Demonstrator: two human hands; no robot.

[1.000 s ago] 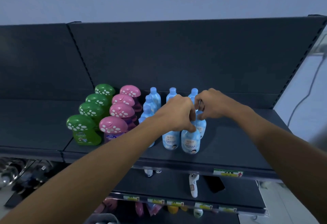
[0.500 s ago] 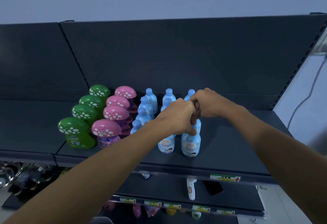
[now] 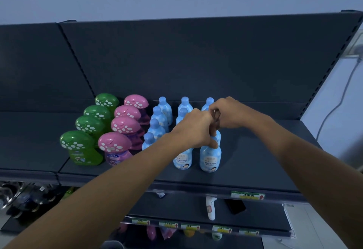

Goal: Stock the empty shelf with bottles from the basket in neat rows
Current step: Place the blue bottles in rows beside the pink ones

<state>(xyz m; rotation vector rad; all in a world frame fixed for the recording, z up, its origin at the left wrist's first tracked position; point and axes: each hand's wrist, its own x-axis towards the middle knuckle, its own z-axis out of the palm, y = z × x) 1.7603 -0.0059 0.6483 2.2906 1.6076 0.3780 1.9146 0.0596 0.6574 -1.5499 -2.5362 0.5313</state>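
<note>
Hold low on the neck, not at the cap tip, and slide rather than lift, nudging the front blue bottle (image 3: 210,156) level with its neighbour at 9 o'clock. Turn the label out toward 6 o'clock. Steady the second blue bottle (image 3: 218,136), just behind at 12 o'clock, to avoid toppling the column. Let go only after setting both flat.

Find the fingers (image 3: 213,144) of the left hand (image 3: 196,128) curled narrow, with thumb and fingertips closed round the neck of the front blue bottle. Find the right hand (image 3: 229,113) at 1 o'clock, touching the left, with fingers bent tight in a pinch above the second blue bottle. Cap hidden there, so judged rather than seen to be gripped.

Further out, see three columns of blue bottles (image 3: 165,109) running back toward 12 o'clock on the dark shelf (image 3: 255,160). At 9 o'clock, note the pink mushroom-cap bottles (image 3: 115,144), then the green mushroom-cap bottles (image 3: 80,148), each row four deep. Start later rows toward 3 o'clock. No basket plainly in view.
</note>
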